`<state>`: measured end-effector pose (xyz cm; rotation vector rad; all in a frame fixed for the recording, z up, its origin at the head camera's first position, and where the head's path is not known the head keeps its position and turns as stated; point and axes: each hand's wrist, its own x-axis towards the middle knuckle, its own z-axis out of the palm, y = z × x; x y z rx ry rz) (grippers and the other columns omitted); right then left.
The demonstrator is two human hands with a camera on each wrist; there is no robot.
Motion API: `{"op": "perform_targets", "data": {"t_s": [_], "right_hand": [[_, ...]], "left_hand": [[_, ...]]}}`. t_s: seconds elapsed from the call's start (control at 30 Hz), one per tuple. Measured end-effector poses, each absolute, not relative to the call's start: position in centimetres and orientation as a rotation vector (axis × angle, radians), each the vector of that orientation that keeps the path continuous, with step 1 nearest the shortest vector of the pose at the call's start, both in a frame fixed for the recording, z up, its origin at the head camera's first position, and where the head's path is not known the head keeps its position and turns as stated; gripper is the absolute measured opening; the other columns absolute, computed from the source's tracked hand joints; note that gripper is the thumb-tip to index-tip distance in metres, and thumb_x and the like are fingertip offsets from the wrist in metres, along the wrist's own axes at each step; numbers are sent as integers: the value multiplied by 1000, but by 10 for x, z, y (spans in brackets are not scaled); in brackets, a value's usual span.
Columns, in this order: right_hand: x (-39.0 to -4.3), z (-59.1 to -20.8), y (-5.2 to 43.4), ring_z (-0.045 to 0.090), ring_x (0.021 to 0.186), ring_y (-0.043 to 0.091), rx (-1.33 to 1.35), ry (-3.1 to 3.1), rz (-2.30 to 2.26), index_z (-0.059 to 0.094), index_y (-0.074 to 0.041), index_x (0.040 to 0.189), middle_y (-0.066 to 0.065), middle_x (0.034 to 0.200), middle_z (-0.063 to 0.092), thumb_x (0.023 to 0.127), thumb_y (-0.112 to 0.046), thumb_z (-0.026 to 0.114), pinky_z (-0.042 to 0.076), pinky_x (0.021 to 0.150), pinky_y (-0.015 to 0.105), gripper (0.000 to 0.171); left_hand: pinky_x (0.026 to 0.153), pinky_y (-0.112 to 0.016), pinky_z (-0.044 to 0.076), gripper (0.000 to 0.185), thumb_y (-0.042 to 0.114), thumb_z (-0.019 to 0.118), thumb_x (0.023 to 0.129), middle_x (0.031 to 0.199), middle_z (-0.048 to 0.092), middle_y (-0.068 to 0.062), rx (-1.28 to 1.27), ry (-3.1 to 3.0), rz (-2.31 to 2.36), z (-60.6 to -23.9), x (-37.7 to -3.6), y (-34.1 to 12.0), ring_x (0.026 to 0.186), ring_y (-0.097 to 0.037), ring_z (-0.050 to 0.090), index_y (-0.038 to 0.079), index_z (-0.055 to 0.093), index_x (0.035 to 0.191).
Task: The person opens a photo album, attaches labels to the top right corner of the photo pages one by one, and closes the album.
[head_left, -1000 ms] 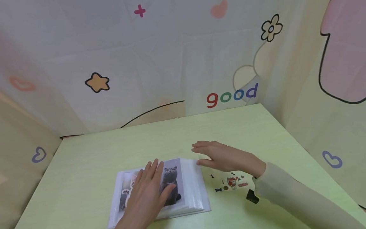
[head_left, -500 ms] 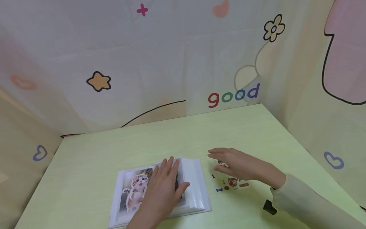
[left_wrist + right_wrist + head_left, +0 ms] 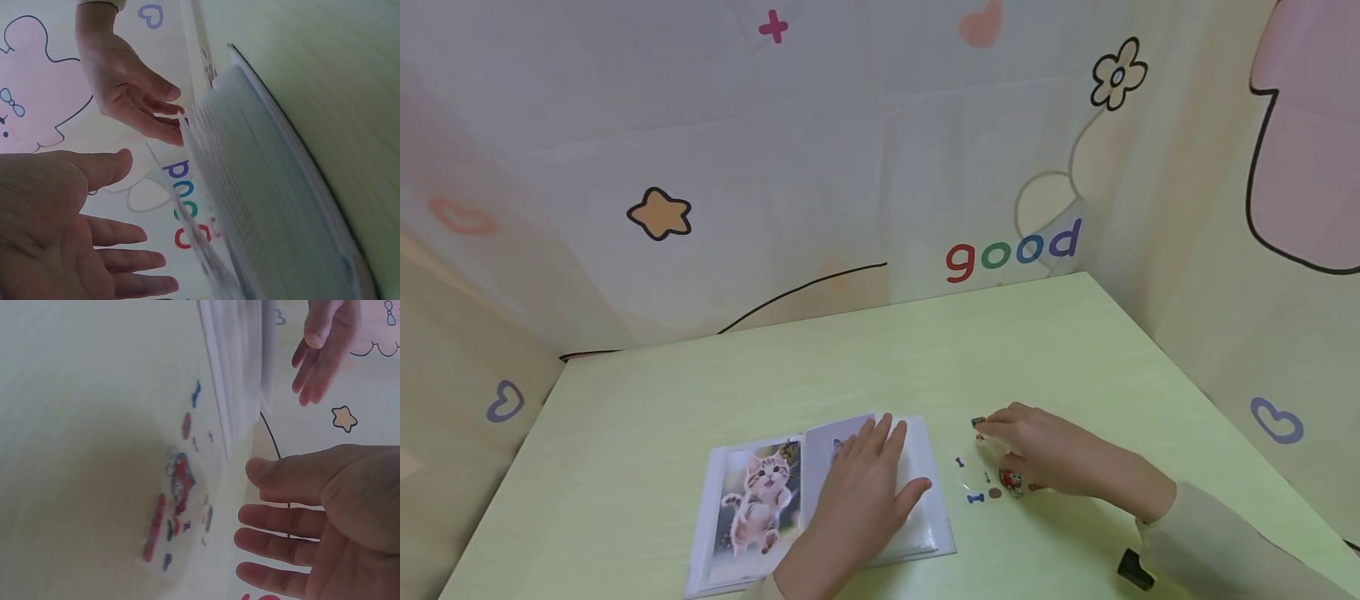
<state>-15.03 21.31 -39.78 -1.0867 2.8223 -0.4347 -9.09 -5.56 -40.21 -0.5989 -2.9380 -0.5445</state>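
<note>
A white photo album (image 3: 931, 500) lies spread on the table, with a kitten photo (image 3: 760, 500) on its left page. My left hand (image 3: 861, 492) is over the right page, fingers extended, covering most of a grey cat photo (image 3: 823, 446). In the left wrist view, that hand (image 3: 56, 219) shows its palm and spread fingers beside the album's page edges (image 3: 269, 187). Right of the album lies a clear sheet of small coloured stickers (image 3: 181, 487). My right hand (image 3: 1052, 446) hovers low over this sheet, fingers slightly bent, hiding part of it; nothing is in its grasp.
The pale green table (image 3: 760, 383) reaches back to a printed cloth backdrop (image 3: 820, 167), with more cloth at both sides. A small black object (image 3: 1136, 570) shows beneath the right sleeve (image 3: 1225, 533).
My left hand has slid rightward across the album, uncovering the kitten photo. The right hand has moved right and down from beyond the album's right edge to the sticker sheet.
</note>
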Motion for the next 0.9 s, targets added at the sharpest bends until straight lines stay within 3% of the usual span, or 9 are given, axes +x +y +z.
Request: {"op": "perform_targets", "data": {"t_s": [0.13, 0.33, 0.63, 0.9], "right_hand": [[-148, -407, 216, 63, 102, 24, -1144, 2826, -425, 72, 1, 125, 8, 113, 68, 87, -2, 80, 58, 84, 37, 39], [-144, -415, 218, 53, 85, 14, -1223, 2867, -360, 75, -4, 107, -3, 90, 59, 83, -1, 81, 51, 72, 28, 25], [-140, -421, 217, 43, 75, 11, -1250, 2868, -307, 67, -15, 89, -10, 78, 45, 79, 6, 76, 42, 63, 24, 24], [-139, -428, 219, 44, 71, 9, -1275, 2903, -274, 68, -17, 84, -11, 75, 44, 76, 4, 83, 42, 61, 23, 27]], "left_hand": [[113, -51, 41, 67, 40, 70, 99, 153, 49, -22, -625, -2959, -613, -404, -95, -47, 142, -41, 45, -1, 52, 148], [110, -47, 45, 67, 42, 71, 97, 150, 53, -21, -677, -2950, -465, -410, -98, -30, 137, -40, 52, -1, 55, 145], [116, -41, 38, 66, 40, 72, 97, 149, 54, -21, -734, -3031, -353, -417, -106, -3, 139, -39, 50, -2, 55, 145], [116, -38, 38, 62, 34, 75, 96, 148, 54, -21, -750, -3066, -298, -420, -116, 10, 139, -39, 50, -5, 57, 142]]}}
